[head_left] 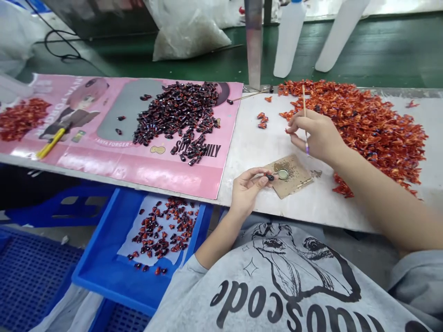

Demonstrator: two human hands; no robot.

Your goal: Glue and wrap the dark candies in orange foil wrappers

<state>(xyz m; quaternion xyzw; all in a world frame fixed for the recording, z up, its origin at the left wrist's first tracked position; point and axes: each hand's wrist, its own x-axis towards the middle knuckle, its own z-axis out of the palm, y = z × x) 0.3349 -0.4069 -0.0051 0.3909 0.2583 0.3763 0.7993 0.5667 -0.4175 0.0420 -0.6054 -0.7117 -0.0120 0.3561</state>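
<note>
Between the thumb and fingers of my left hand is a small glossy black piece. My right hand is closed round a thin wooden stick, which stands nearly upright with a purple lower end. A tiny orange piece shows at the fingertips of that same hand. Just beyond my left fingertips, a small round dish of pale material rests on a stained brown cardboard square. Beside my right hand spreads a large heap of orange pieces.
Black pieces are heaped on a pink printed mat, with a yellow cutter farther left. Below the table edge, a blue tray holds black-and-orange pieces on white paper. White bottles and a metal post stand behind.
</note>
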